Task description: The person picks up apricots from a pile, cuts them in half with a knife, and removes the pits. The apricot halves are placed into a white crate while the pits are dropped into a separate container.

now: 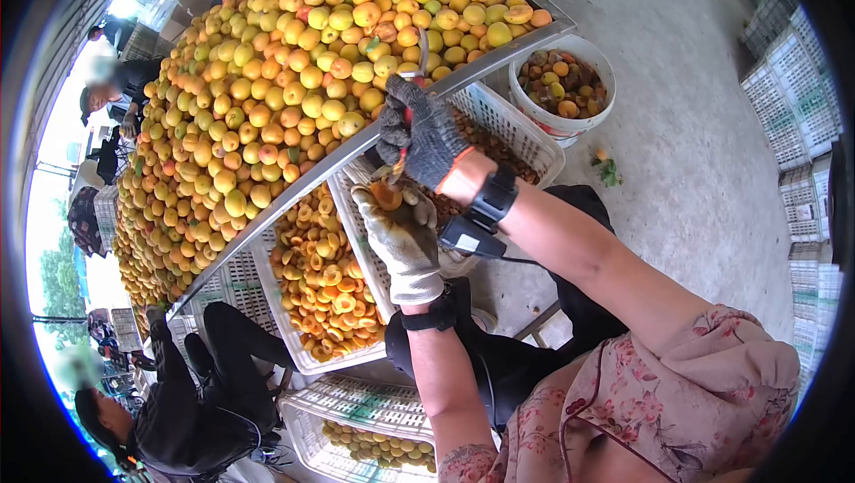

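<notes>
My right hand [419, 134], in a dark grey knit glove with an orange cuff, is closed round a knife [424, 48] with a curved blade and a reddish handle. The blade points up, away from the fruit below. Just under it, my left hand [396, 238], in a stained white glove, grips an apricot [386, 196] that looks cut; its far side is hidden by the fingers. Both hands are close together over the edges of white crates. Beneath them, to the left, one crate [265, 260] holds many apricot halves [329, 292].
A metal-rimmed table [499, 60] is heaped with whole apricots [267, 82]. A crate of brown pits [499, 149] sits beside a white bucket [601, 54] of spoiled fruit. Another crate [307, 407] stands below. Stacked crates [793, 100] line the right. A co-worker [196, 394] sits at left.
</notes>
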A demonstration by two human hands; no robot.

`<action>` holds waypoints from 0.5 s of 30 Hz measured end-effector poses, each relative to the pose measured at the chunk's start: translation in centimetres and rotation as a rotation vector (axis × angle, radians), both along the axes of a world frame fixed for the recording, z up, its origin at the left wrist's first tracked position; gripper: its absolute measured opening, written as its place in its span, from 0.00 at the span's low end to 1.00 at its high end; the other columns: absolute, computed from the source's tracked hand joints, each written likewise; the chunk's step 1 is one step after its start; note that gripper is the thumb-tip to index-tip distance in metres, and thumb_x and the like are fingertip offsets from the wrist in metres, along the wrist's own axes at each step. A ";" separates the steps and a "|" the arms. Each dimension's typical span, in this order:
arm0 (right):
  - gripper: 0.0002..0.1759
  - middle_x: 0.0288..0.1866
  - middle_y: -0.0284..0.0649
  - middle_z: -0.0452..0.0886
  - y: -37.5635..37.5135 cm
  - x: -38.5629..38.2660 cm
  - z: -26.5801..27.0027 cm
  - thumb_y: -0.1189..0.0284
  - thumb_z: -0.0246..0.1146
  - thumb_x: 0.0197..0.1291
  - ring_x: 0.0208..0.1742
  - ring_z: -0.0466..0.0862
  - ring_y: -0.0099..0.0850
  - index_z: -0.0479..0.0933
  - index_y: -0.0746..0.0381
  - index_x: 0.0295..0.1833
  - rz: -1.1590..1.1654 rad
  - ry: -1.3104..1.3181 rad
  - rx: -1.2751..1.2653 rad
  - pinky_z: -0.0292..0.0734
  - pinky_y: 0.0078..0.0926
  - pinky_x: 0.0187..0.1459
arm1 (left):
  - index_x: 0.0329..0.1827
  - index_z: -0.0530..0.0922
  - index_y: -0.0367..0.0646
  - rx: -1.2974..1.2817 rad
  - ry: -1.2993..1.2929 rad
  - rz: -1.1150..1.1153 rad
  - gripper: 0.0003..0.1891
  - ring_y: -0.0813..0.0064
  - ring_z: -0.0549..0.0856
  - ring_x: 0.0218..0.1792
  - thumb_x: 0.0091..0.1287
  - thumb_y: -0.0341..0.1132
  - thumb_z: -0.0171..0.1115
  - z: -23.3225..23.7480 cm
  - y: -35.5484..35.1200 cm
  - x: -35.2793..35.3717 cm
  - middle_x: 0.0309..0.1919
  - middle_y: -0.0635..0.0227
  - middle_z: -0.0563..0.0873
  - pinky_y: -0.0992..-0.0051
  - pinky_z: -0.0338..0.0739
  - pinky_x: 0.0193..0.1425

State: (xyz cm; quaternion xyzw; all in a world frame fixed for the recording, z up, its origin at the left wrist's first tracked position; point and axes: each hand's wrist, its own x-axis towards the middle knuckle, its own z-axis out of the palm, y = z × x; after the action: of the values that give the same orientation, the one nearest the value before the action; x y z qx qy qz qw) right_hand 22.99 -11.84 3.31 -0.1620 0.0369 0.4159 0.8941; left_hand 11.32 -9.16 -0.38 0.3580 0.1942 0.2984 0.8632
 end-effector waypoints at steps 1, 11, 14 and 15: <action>0.14 0.14 0.27 0.66 -0.7 0.5 0.3 0.62 0.60 0.65 0.12 0.66 0.22 0.69 0.55 0.29 0.043 -0.192 -0.043 0.64 0.22 0.19 | 0.46 0.74 0.46 -0.019 -0.040 -0.103 0.29 0.78 0.68 0.14 0.68 0.65 0.44 0.2 0.3 -0.1 0.20 0.71 0.75 0.80 0.61 0.15; 0.16 0.41 0.46 0.81 -1.8 -1.9 -1.9 0.67 0.67 0.47 0.40 0.81 0.49 0.77 0.62 0.42 -0.085 -1.941 -0.869 0.75 0.43 0.41 | 0.50 0.71 0.51 0.259 0.260 0.115 0.19 0.83 0.67 0.16 0.72 0.54 0.42 -1.8 1.1 -1.5 0.23 0.77 0.73 0.82 0.57 0.19; 0.14 0.37 0.46 0.80 -1.8 -3.2 -1.8 0.68 0.66 0.47 0.38 0.80 0.49 0.77 0.62 0.40 -0.132 -2.040 -0.869 0.75 0.44 0.38 | 0.50 0.71 0.52 0.525 0.331 0.085 0.17 0.83 0.69 0.18 0.71 0.53 0.44 -8.1 4.1 -2.7 0.25 0.78 0.74 0.81 0.60 0.20; 0.13 0.34 0.46 0.80 -1.9 -3.6 -1.8 0.67 0.66 0.47 0.37 0.80 0.48 0.77 0.62 0.38 -0.107 -2.115 -0.929 0.75 0.43 0.37 | 0.46 0.72 0.52 0.379 0.297 0.154 0.16 0.83 0.70 0.18 0.71 0.52 0.45 -4.2 2.1 -2.7 0.23 0.77 0.74 0.82 0.62 0.21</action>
State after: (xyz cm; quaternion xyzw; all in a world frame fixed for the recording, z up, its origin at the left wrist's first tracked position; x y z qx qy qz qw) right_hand 19.35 -13.75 1.48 -0.7407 -0.5738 -0.0196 0.3489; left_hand 8.64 -7.03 -4.56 0.5374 0.2864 0.3383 0.7174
